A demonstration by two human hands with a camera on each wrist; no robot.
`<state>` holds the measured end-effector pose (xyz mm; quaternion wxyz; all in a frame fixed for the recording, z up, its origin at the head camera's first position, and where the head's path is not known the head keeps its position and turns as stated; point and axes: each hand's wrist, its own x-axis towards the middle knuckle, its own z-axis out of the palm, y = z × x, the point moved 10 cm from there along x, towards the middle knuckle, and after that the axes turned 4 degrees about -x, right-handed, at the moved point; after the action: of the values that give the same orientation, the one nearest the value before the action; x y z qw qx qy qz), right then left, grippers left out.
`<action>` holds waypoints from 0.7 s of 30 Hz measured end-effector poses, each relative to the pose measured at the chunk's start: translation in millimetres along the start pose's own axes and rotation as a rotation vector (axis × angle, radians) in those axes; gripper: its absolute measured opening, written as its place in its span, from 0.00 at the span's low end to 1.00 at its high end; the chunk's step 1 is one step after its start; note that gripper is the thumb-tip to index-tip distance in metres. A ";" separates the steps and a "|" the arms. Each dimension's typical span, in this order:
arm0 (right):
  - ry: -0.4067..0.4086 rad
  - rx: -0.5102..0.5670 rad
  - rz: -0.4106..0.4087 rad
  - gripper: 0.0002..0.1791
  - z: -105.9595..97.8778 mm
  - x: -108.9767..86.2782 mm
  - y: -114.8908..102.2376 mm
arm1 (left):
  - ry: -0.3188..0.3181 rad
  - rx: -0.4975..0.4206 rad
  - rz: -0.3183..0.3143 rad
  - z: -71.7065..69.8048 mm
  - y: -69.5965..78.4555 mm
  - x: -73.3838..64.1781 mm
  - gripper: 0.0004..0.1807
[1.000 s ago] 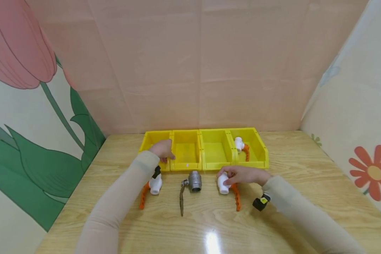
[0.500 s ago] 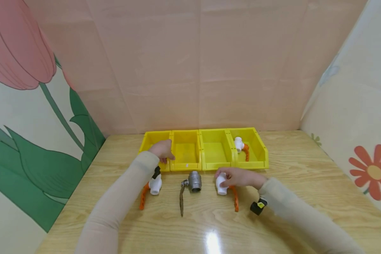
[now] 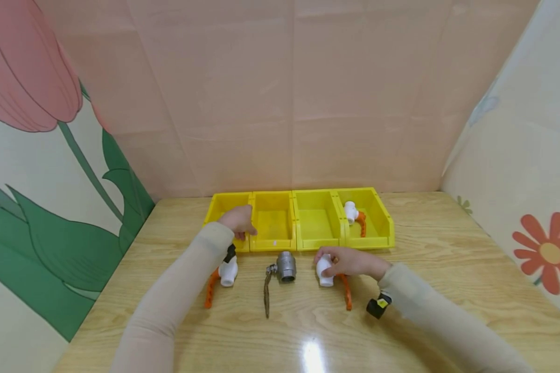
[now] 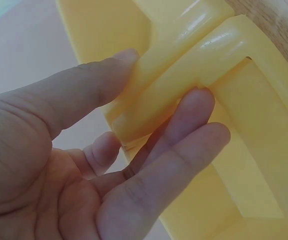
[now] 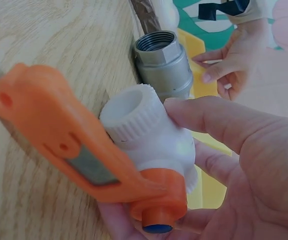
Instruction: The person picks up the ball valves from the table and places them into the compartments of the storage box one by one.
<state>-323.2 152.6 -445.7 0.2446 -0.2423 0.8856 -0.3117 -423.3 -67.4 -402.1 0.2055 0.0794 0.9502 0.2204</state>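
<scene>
In the head view, my right hand point(image 3: 352, 260) grips a white plastic ball valve point(image 3: 325, 270) with an orange lever handle point(image 5: 78, 135), low at the table just in front of the yellow bins. The right wrist view shows the thumb on the white body and fingers around its far side. My left hand point(image 3: 238, 220) reaches over the two left bins. Its thumb point(image 4: 91, 82) and fingers pinch the adjoining rims point(image 4: 159, 85) between them. A metal ball valve point(image 3: 287, 267) lies between the hands. Another white valve point(image 3: 228, 272) with an orange handle lies partly under the left forearm.
Several yellow bins point(image 3: 273, 244) stand side by side near the back wall. The rightmost bin holds a white valve point(image 3: 351, 212) with an orange handle. Wood-grain table point(image 3: 242, 336) stretches in front, and printed flower panels point(image 3: 550, 155) flank both sides.
My right hand has shifted slightly left with the white ball valve, mostly in the first half second. The left hand stays in place on the bin rims.
</scene>
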 end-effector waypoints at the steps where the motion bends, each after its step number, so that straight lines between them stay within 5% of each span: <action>1: 0.001 0.001 0.002 0.13 0.2 0.3 0.6 | 0.000 0.000 0.002 0.0 0.2 -0.1 0.40; 21: 0.001 0.113 -0.032 0.17 -3.4 0.0 10.7 | 0.001 0.003 -0.003 0.2 -0.1 -1.1 0.41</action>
<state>-328.2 161.5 -450.6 0.2523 -0.2418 0.8629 -0.3652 -422.2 -67.6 -402.0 0.2053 0.0782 0.9508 0.2186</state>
